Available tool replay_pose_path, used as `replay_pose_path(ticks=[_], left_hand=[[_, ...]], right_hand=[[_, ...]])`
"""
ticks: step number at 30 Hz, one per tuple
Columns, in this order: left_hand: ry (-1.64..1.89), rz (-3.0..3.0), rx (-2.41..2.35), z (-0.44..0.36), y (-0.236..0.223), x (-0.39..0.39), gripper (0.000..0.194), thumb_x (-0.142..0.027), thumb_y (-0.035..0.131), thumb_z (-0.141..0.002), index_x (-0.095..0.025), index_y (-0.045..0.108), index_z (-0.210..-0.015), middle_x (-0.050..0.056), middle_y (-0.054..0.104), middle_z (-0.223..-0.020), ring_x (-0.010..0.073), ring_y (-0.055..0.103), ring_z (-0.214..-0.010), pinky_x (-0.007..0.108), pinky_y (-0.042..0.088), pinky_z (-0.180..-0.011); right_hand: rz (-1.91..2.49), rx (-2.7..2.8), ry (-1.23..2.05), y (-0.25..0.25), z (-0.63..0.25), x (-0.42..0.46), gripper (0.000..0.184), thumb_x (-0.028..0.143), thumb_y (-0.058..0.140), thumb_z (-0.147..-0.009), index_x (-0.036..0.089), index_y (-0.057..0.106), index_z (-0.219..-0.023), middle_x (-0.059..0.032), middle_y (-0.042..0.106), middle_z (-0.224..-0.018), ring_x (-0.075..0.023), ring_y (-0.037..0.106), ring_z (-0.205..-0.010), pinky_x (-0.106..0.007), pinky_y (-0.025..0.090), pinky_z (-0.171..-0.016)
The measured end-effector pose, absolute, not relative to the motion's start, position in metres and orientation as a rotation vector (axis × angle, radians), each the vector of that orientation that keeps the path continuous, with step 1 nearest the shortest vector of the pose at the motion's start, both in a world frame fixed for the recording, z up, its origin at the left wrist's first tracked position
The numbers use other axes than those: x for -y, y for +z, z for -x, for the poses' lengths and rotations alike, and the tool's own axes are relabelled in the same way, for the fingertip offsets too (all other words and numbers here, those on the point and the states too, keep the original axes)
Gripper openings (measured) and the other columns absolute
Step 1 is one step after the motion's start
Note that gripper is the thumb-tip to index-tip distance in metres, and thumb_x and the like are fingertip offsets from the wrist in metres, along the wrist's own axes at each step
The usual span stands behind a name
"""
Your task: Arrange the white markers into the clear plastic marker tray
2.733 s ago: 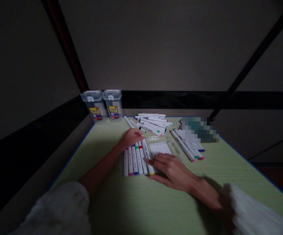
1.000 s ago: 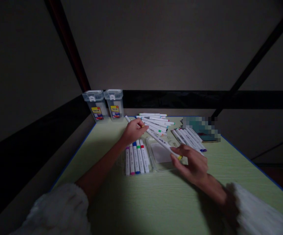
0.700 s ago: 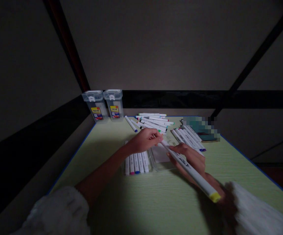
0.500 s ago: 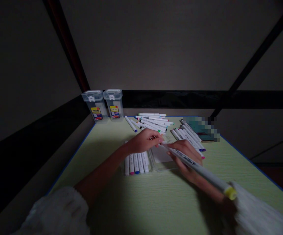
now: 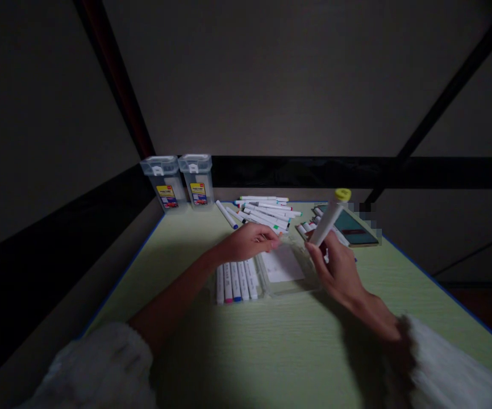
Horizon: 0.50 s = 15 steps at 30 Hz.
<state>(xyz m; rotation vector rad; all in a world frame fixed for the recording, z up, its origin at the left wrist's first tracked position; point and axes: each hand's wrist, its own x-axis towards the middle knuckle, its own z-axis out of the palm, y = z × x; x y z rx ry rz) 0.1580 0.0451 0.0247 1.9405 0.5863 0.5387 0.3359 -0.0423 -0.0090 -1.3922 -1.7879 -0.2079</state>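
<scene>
My right hand (image 5: 340, 262) is closed round a white marker (image 5: 328, 221) with a yellow end pointing up, tilted slightly right, above the table. My left hand (image 5: 252, 243) hovers over the back of an open clear plastic case (image 5: 278, 294). Its thumb and fingers are pressed together; whether anything is between them I cannot make out. Several white markers (image 5: 235, 281) lie side by side in the case's left half, one with a pink end and one with a blue end. A white paper insert (image 5: 282, 266) lies in the right half.
A loose pile of white markers (image 5: 267, 215) lies at the back. More markers (image 5: 305, 228) are partly hidden behind my right hand, beside a dark flat device (image 5: 354, 230). Two clear lidded boxes (image 5: 169, 190) stand at the back left, near the wall.
My right hand has turned the marker from lying towards me to nearly upright, yellow end up, and moved it away from my left hand. My left hand has barely moved.
</scene>
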Motion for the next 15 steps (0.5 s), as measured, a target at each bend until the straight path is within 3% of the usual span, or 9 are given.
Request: replay_pose_path(ticks=[6, 15], left_hand=[[0.568, -1.949, -0.632, -0.156, 0.026, -0.049, 0.008, -0.011, 0.052, -0.070, -0.011, 0.060, -0.072, 0.004, 0.064, -0.074, 0.0106, 0.057, -0.068, 0.025, 0.045, -0.067], [0.599, -2.043, -0.643, -0.152, 0.021, -0.058, 0.009, -0.014, 0.052, -0.069, -0.013, 0.060, -0.072, 0.004, 0.064, -0.075, 0.0122, 0.058, -0.071, 0.025, 0.045, -0.066]], right_hand=[[1.659, 1.730, -0.203, -0.001, -0.355, 0.037, 0.021, 0.037, 0.038, -0.084, 0.017, 0.047, -0.082, 0.0031, 0.042, -0.053, -0.0110, 0.039, -0.043, -0.023, 0.028, -0.043], [2.102, 1.865, -0.221, -0.005, -0.387, 0.028, 0.020, 0.031, 0.042, -0.081, 0.015, 0.051, -0.087, -0.0072, 0.059, -0.066, -0.0188, 0.054, -0.055, -0.025, 0.029, -0.049]])
